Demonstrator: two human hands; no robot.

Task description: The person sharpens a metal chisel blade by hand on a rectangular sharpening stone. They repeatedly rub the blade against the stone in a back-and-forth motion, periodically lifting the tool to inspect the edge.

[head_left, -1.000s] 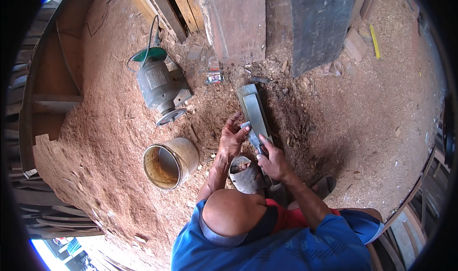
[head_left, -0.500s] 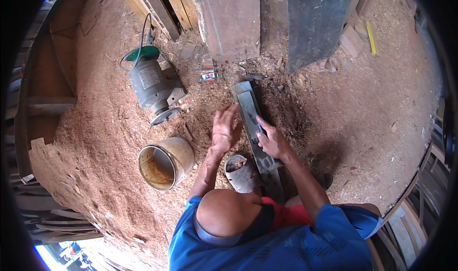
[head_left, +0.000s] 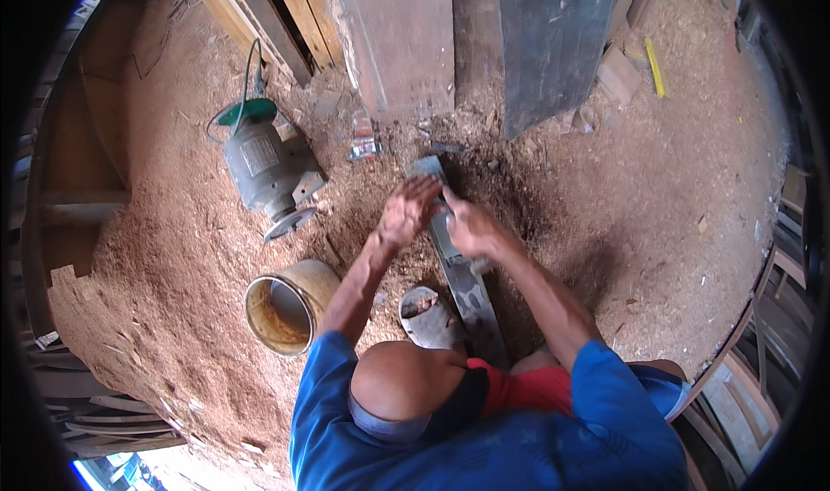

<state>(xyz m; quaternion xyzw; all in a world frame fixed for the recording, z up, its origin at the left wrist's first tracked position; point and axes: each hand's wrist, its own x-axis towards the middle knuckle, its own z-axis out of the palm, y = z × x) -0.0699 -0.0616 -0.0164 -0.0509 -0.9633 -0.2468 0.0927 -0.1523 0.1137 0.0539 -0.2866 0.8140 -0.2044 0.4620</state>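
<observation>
A light grey, flat block like a sharpening stone (head_left: 443,233) lies along a long dark board (head_left: 478,311) on the ground before me. My left hand (head_left: 408,213) is laid across the far part of the block, fingers stretched out and close together. My right hand (head_left: 471,230) is closed over the block just to the right, its thumb pointing forward to my left fingertips. It grips a slim dark tool, mostly covered by the hand now; its kind cannot be made out. My sandalled foot (head_left: 425,316) rests left of the board.
Left of my arm stands a round bucket (head_left: 318,285) with liquid inside. Beyond it lies a grey motor (head_left: 257,158) with discs on both ends and a cable. Wide planks (head_left: 393,41) stand at the far side. A yellow strip (head_left: 655,67) lies far right. Sawdust (head_left: 173,258) covers the ground.
Both hands have moved forward along the block. My left hand, which was beside it, now lies over its far part. My right hand has come up close to the left; the view has shifted slightly.
</observation>
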